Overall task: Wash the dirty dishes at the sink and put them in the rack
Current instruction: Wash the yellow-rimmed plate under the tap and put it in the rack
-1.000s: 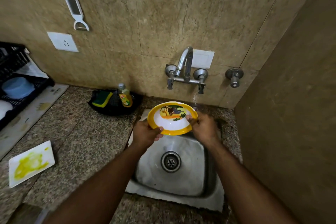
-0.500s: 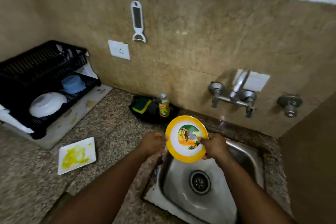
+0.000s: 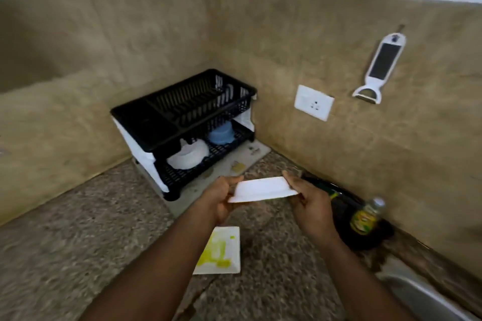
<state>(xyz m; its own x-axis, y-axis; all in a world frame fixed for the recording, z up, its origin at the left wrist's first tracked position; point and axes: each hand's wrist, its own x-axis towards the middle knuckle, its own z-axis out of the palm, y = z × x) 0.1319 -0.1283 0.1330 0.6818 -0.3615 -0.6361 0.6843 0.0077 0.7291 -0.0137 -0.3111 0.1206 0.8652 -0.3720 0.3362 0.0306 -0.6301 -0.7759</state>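
Two hands, left hand (image 3: pixel 217 199) and right hand (image 3: pixel 307 199), fingers pinching upturned white plate (image 3: pixel 260 189); bottle (image 3: pixel 365 216) label unreadable.

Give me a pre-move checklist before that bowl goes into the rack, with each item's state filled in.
1. Grip: the left hand and the right hand each hold one edge of the bowl: ok.
2. Bowl turned over, white underside up, ready to drain: ok.
3. Bowl clean inside: cannot tell, the inside faces down.
4. Space in the rack: the upper tier looks free; the lower holds a white bowl and a blue cup: ok.
5. Path to the rack: nothing stands between the bowl and it: ok.
6. All dishes washed: a square plate smeared yellow lies on the counter: not ok.
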